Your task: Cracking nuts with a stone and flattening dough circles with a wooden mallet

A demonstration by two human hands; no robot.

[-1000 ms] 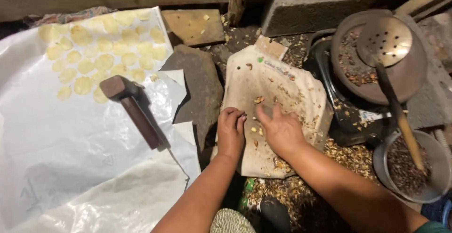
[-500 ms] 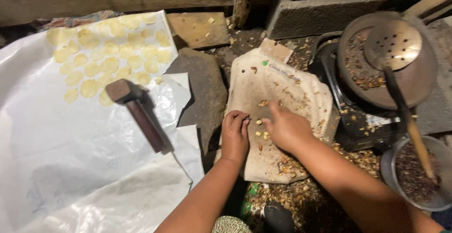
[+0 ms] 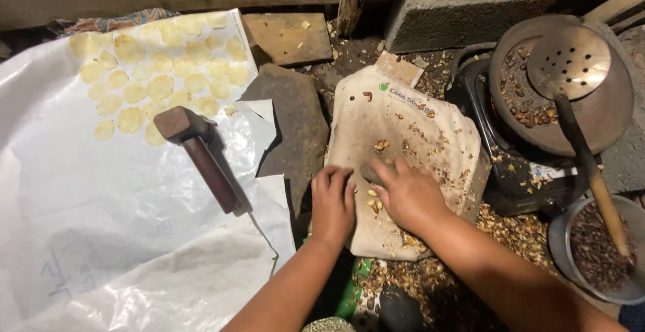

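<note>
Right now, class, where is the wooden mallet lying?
In the head view, the wooden mallet lies left of both hands on the white plastic sheet, just below the flattened yellow discs and beside the flat dark stone.

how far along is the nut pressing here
Done: rows of flattened pale yellow discs lie on the white plastic sheet. In hand: left hand and right hand work small nuts on the beige cloth sack. Left: roasted nuts in the round metal pan.

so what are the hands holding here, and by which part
Nothing is clearly held. Both hands press palm-down on the cloth sack: left hand at its near-left edge, right hand over small nuts. Whether the fingers pinch one cannot be told.
</note>
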